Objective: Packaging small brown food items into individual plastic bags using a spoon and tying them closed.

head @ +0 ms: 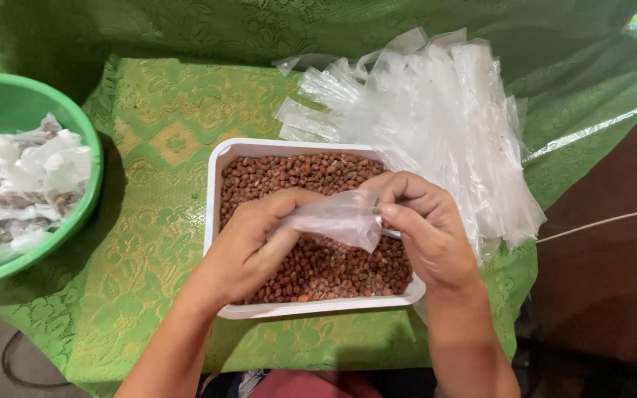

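Small clear plastic bag (337,217) is held between both hands, just above the white rectangular tray (212,193) of brown peanuts (296,173), approx. at centre of view. Left hand (248,243) pinches the bag's left end w/ thumb and fingers; palm faces down over the nuts. Right hand (425,228) grips the bag's right edge at the top, fingers curled around the plastic, knuckles up. Bag looks empty and crumpled, hanging slightly toward 6 o'clock between the hands.

Tray sits on a green lace-patterned cloth (149,147) covering the table. At 1–2 o'clock from the tray, touching its far right corner, lies a fanned stack of empty clear bags (444,118). At 9 o'clock, well apart from the tray, a green plastic basin (9,103) holds filled, tied-off bags (23,184) w/ nuts inside. A thin pale cord (606,220) runs at 3 o'clock past the cloth edge.
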